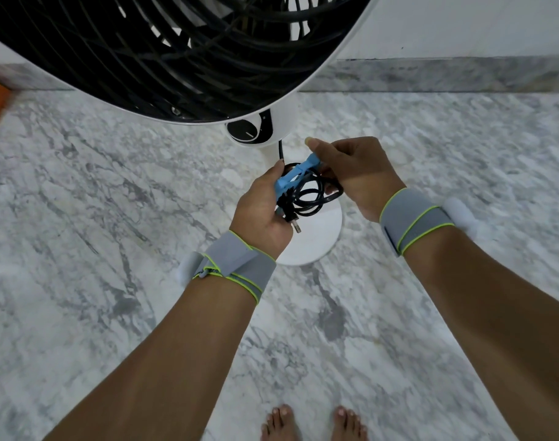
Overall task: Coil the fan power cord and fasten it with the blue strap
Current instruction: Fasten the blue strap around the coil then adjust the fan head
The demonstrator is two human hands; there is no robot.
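Hands (307,192) hide pt of coiled cord (310,195), blue strap (292,178).

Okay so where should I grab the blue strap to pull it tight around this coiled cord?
Probably the blue strap by its free upper end, pinched from the right, as the right hand does. That end sticks up clear of the cord coil, while the lower end is pinned under the left hand thumb.

Soft, even daylight; wide-angle bending at the edges, slight blur at the left border
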